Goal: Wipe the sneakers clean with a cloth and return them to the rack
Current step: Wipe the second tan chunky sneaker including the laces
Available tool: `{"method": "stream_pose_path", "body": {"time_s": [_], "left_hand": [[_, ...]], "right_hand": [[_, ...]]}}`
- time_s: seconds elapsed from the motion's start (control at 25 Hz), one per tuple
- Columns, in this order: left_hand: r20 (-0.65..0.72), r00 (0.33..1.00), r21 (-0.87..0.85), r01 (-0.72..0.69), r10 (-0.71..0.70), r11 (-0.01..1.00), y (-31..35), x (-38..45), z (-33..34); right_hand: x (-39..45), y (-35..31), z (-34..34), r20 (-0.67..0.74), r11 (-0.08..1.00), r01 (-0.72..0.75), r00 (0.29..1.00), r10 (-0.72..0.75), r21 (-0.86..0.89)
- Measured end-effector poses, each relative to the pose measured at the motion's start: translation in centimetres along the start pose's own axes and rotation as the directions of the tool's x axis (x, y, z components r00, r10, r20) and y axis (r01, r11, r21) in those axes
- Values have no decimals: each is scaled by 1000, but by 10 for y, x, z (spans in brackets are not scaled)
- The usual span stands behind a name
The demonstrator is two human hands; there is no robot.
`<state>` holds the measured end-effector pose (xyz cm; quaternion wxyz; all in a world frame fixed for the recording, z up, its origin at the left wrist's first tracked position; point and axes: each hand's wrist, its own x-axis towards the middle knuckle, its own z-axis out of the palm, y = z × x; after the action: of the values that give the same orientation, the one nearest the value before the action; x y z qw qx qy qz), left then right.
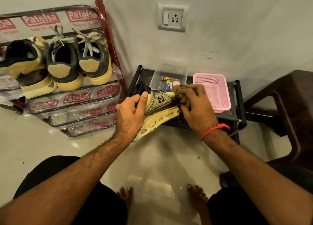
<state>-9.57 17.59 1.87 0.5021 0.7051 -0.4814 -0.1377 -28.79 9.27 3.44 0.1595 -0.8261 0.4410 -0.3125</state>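
We hold a sneaker [159, 106] tilted on its side above the low black shelf [237, 106], sole toward us. Our left hand [131, 113] is clamped on its heel end, thumb pressed to the collar. Our right hand [196, 106] is closed around a bunched brown cloth [183, 93], pressing it against the toe. Three more sneakers [64, 59] sit heel-out on the rack [108, 30] at left.

The sneaker [159, 104] is cream-yellow with grey panels and a black N (its sole pale yellow). The cloth [183, 96] is brown. The basket [218, 82] is pink mesh; the rack [108, 38] red, its wrap red-and-white.
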Motion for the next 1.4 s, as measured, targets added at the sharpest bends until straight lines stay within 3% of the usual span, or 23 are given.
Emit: {"method": "stream_pose_path", "body": {"time_s": [0.08, 0.16, 0.36, 0.44, 0.48, 0.56, 0.6, 0.68, 0.76, 0.84, 0.92, 0.96, 1.08, 1.16, 1.2, 1.32, 1.36, 1.4], "left_hand": [[77, 989, -142, 138, -128, 980, 4, 1, 2], [199, 947, -313, 307, -254, 899, 10, 6, -1], [443, 831, -372, 511, -335, 775, 17, 7, -7], [507, 780, -400, 590, -367, 701, 19, 7, -7], [525, 765, -411, 613, -374, 675, 20, 7, -8], [552, 743, -410, 637, -379, 653, 21, 8, -11], [565, 734, -412, 646, -376, 643, 23, 8, -13], [576, 722, -416, 662, -384, 623, 23, 7, -13], [583, 708, -387, 674, -400, 630, 25, 6, -11], [589, 702, -374, 677, -401, 634, 27, 6, -13], [601, 697, -344, 668, -391, 660, 27, 8, -17], [611, 692, -317, 659, -384, 682, 27, 9, -20], [619, 690, -301, 650, -375, 698, 24, 12, -25], [618, 694, -321, 651, -369, 688, 26, 14, -27], [620, 700, -327, 642, -356, 694, 25, 15, -27], [635, 703, -295, 604, -320, 741, 26, 14, -27], [635, 706, -282, 590, -313, 756, 27, 13, -27], [624, 713, -275, 583, -319, 765, 27, 12, -27]], "right_hand": [[-23, -34, 17, 117, 965, 255, 958, -261, 66], [-28, -42, 18, 208, 921, 382, 898, -389, 71], [3, -6, -7, 100, 996, 85, 991, -86, 11], [-13, -23, 2, 154, 975, 218, 963, -222, 43], [-27, -36, 7, 215, 939, 336, 914, -344, 73], [-37, -42, 7, 328, 856, 507, 795, -510, 103], [-30, -35, 5, 323, 863, 497, 805, -497, 88], [-6, -15, -4, 206, 966, 257, 944, -259, 39], [4, -5, -9, 158, 996, 73, 984, -80, 48], [-12, -21, -2, 222, 965, 256, 939, -264, 61], [-33, -39, 4, 348, 864, 482, 793, -501, 146], [-34, -41, 2, 377, 841, 518, 755, -536, 159], [-14, -30, -9, 286, 918, 383, 872, -397, 105], [-12, -29, -13, 230, 931, 348, 902, -364, 112], [-18, -36, -12, 241, 911, 394, 879, -412, 119], [-38, -54, -6, 346, 784, 603, 711, -612, 147], [-33, -51, -8, 351, 794, 592, 720, -598, 138], [-26, -43, -10, 317, 840, 528, 782, -537, 124]]}}
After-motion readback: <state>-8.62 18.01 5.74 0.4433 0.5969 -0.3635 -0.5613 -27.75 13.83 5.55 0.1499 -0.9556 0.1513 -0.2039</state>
